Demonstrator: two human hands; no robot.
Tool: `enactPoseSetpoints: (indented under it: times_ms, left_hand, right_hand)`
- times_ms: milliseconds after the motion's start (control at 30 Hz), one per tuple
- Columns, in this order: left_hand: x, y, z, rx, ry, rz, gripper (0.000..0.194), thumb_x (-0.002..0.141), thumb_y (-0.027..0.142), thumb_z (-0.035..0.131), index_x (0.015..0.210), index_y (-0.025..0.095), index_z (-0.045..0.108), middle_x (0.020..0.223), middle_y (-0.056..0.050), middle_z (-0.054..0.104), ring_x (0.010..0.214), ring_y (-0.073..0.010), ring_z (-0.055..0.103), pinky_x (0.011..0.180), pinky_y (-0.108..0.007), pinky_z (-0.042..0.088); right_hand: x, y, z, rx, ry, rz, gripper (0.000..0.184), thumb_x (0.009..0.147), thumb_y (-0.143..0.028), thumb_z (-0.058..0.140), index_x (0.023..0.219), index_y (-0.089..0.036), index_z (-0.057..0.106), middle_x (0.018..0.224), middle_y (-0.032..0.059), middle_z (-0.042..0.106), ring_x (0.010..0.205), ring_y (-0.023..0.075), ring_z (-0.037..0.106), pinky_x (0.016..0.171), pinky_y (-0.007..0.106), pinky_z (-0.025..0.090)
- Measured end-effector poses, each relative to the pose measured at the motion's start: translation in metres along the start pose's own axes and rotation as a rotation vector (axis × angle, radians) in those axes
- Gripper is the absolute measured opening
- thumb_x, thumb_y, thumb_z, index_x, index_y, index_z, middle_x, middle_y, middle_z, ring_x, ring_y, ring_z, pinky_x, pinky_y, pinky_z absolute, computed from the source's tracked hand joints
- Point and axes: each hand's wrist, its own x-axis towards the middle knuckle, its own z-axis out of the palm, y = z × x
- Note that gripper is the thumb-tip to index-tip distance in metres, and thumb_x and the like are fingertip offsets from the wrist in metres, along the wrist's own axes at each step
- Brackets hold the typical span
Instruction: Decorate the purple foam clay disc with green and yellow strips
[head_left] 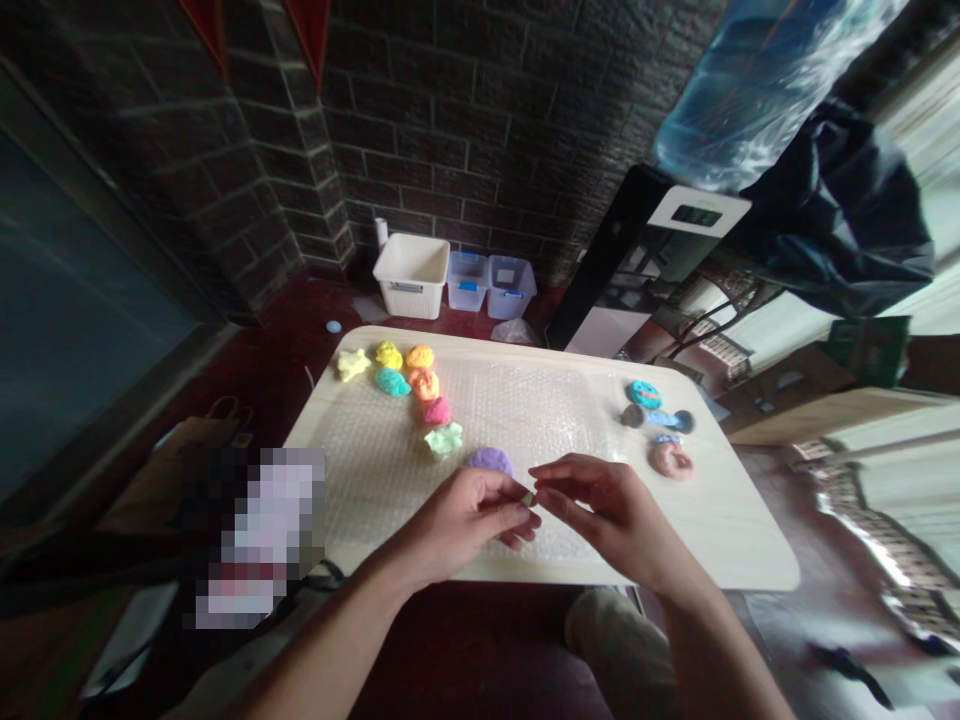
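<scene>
My left hand (484, 510) is closed in a pinch on a small yellowish-green piece (528, 498), which looks like modelling clay. My right hand (589, 495) meets it from the other side, with bent fingers and its fingertips at the piece's right edge. Most of the piece is hidden by fingers. Just beyond both hands lies a purple clay disc (491, 461), partly covered by my left hand. A pale green ruffled clay lump (443, 440) rests to its upper left, and past that a pinkish-red lump (436, 411). Bubble wrap (525, 410) lies beneath them.
Orange (424, 383), teal (392, 382) and yellow lumps (388, 354) sit at the table's (750, 540) far left. A blue dumbbell-like piece (660, 418), a teal disc (645, 394) and a pink ring (673, 460) lie right. Bins (412, 275) and a water dispenser (637, 260) stand behind.
</scene>
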Motion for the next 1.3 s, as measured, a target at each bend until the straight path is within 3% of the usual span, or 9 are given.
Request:
enactPoseSetpoints:
  times_ms: [167, 267, 400, 700, 800, 1000, 1167, 1300]
  left_hand:
    - [-0.006, 0.005, -0.001, -0.006, -0.061, 0.008, 0.027, 0.092, 0.037, 0.079, 0.093, 0.010, 0.079, 0.087, -0.012, 0.078, 0.081, -0.0198, 0.074, 0.077, -0.031, 0.058]
    - [-0.008, 0.008, 0.000, -0.067, -0.084, 0.000, 0.030, 0.092, 0.040, 0.080, 0.095, 0.010, 0.080, 0.089, -0.014, 0.079, 0.083, -0.0208, 0.075, 0.079, -0.033, 0.059]
    - [-0.008, 0.008, -0.002, -0.134, 0.004, 0.007, 0.036, 0.085, 0.037, 0.087, 0.107, 0.010, 0.078, 0.095, -0.015, 0.080, 0.084, -0.0220, 0.077, 0.081, -0.035, 0.061]
    - [-0.006, 0.009, -0.001, -0.069, 0.072, 0.040, 0.030, 0.075, 0.033, 0.094, 0.092, 0.010, 0.082, 0.075, -0.007, 0.076, 0.068, -0.0152, 0.070, 0.068, -0.028, 0.057]
    - [-0.006, 0.010, -0.001, -0.031, 0.074, 0.085, 0.027, 0.077, 0.032, 0.092, 0.091, 0.011, 0.082, 0.072, -0.006, 0.075, 0.064, -0.0132, 0.067, 0.066, -0.026, 0.054]
    - [-0.005, 0.003, -0.002, 0.011, 0.117, 0.239, 0.020, 0.078, 0.024, 0.091, 0.092, 0.014, 0.082, 0.081, -0.006, 0.078, 0.074, -0.0146, 0.071, 0.070, -0.024, 0.056]
    - [-0.008, 0.003, 0.001, 0.227, 0.225, 0.412, 0.010, 0.086, 0.022, 0.084, 0.094, 0.017, 0.085, 0.090, -0.008, 0.082, 0.082, -0.0171, 0.076, 0.074, -0.024, 0.060]
    - [-0.011, 0.005, 0.002, 0.277, 0.252, 0.469, 0.009, 0.084, 0.022, 0.087, 0.091, 0.017, 0.085, 0.086, -0.007, 0.082, 0.076, -0.0161, 0.076, 0.069, -0.022, 0.060]
  right_hand:
    - [-0.001, 0.000, -0.003, -0.017, -0.081, -0.044, 0.021, 0.099, -0.034, 0.072, 0.114, -0.024, 0.083, 0.099, 0.0083, 0.078, 0.089, 0.0233, 0.075, 0.079, 0.038, 0.061]
    - [-0.001, -0.003, -0.004, -0.024, -0.058, -0.071, 0.017, 0.099, -0.035, 0.072, 0.105, -0.023, 0.083, 0.094, 0.0078, 0.077, 0.086, 0.0222, 0.073, 0.077, 0.037, 0.060]
    - [-0.001, -0.006, -0.006, 0.093, -0.003, -0.049, 0.016, 0.097, -0.036, 0.075, 0.097, -0.021, 0.081, 0.089, 0.0060, 0.078, 0.084, 0.0207, 0.072, 0.076, 0.034, 0.058]
    - [-0.001, -0.006, -0.003, 0.214, -0.074, -0.013, 0.019, 0.097, -0.034, 0.077, 0.110, -0.022, 0.083, 0.096, 0.0069, 0.082, 0.089, 0.0215, 0.075, 0.084, 0.038, 0.059]
    - [-0.002, -0.005, -0.001, 0.220, -0.074, -0.020, 0.018, 0.095, -0.033, 0.079, 0.109, -0.023, 0.084, 0.098, 0.0067, 0.082, 0.092, 0.0220, 0.075, 0.085, 0.037, 0.059]
    - [-0.001, 0.002, 0.002, 0.186, -0.020, 0.024, 0.016, 0.094, -0.035, 0.080, 0.097, -0.020, 0.083, 0.083, 0.0058, 0.079, 0.074, 0.0168, 0.068, 0.069, 0.030, 0.055]
    - [-0.001, 0.006, 0.005, 0.295, -0.018, -0.013, 0.015, 0.092, -0.032, 0.083, 0.101, -0.020, 0.083, 0.087, 0.0069, 0.080, 0.078, 0.0165, 0.069, 0.072, 0.029, 0.056]
    - [-0.003, 0.004, 0.005, 0.284, 0.002, -0.043, 0.011, 0.093, -0.030, 0.082, 0.099, -0.021, 0.086, 0.086, 0.0070, 0.081, 0.076, 0.0156, 0.071, 0.071, 0.027, 0.056]
